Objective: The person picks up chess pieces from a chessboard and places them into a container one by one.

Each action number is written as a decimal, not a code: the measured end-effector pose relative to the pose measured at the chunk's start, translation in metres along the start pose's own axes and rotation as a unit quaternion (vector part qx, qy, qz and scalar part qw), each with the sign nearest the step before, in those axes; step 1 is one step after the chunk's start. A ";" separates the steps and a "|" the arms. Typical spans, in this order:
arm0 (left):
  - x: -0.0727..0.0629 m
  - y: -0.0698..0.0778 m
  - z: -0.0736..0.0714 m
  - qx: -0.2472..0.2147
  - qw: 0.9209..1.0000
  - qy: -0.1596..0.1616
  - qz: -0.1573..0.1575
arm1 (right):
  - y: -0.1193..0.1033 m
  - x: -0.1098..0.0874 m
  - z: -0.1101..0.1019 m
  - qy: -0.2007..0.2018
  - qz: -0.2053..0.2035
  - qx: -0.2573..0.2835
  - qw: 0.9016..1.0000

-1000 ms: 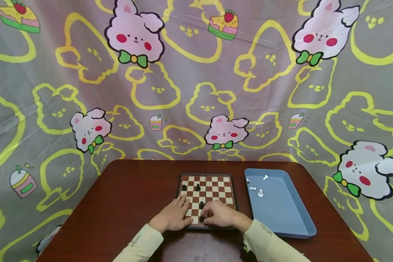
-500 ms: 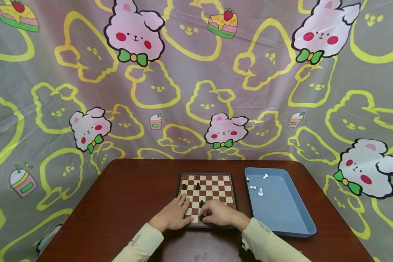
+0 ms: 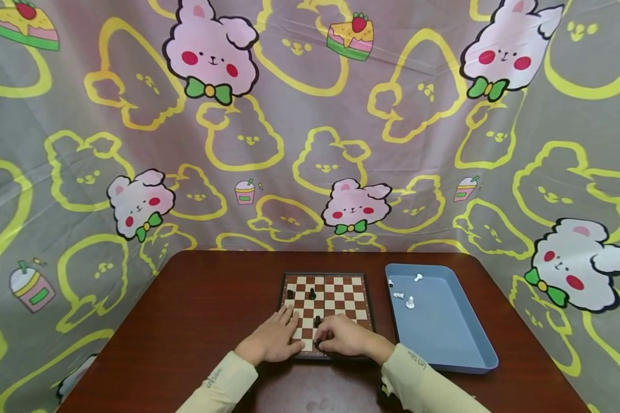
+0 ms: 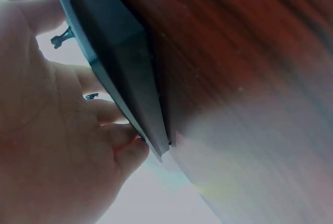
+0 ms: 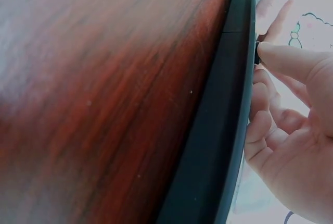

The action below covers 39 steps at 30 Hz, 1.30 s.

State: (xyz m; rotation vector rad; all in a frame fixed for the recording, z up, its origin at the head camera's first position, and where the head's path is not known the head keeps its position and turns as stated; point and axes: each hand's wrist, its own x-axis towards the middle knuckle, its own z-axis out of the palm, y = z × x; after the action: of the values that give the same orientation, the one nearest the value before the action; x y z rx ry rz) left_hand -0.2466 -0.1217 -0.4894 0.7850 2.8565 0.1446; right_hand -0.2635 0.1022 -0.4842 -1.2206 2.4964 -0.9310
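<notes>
A brown and cream chessboard (image 3: 348,289) with a dark rim lies on the table. My left hand (image 3: 271,338) rests on its left edge, fingers extended across the squares. Near the front edge, my right hand (image 3: 346,335) pinches a small black chess piece (image 3: 317,344) between thumb and finger, its other fingers curled. The right wrist view shows only a dark bit of that piece (image 5: 257,52) at the thumb tip. Another black piece (image 3: 317,321) stands just behind it, and two more, a left one (image 3: 290,294) and a right one (image 3: 312,294), are farther back.
To the board's right, a blue tray (image 3: 449,350) holds several white chess pieces, one upright (image 3: 410,302) and others lying down. The brown wooden table (image 3: 212,292) reaches to a patterned cloth (image 3: 289,189) hanging behind and on both sides.
</notes>
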 end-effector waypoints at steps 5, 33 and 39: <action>0.000 0.000 0.000 -0.002 1.000 -0.005 -0.005 | 0.000 0.000 0.000 0.001 0.000 -0.008 1.000; 0.000 -0.001 -0.001 -0.010 1.000 -0.007 -0.004 | 0.000 -0.010 -0.029 0.015 0.026 0.035 0.999; -0.001 0.000 -0.001 -0.005 1.000 -0.007 -0.004 | 0.009 -0.017 -0.043 0.045 0.046 0.029 0.998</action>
State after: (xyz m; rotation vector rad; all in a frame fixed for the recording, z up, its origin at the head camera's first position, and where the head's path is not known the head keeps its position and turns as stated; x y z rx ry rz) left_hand -0.2457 -0.1220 -0.4883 0.7708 2.8429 0.1508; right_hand -0.2769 0.1389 -0.4578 -1.0602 2.5506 -1.0481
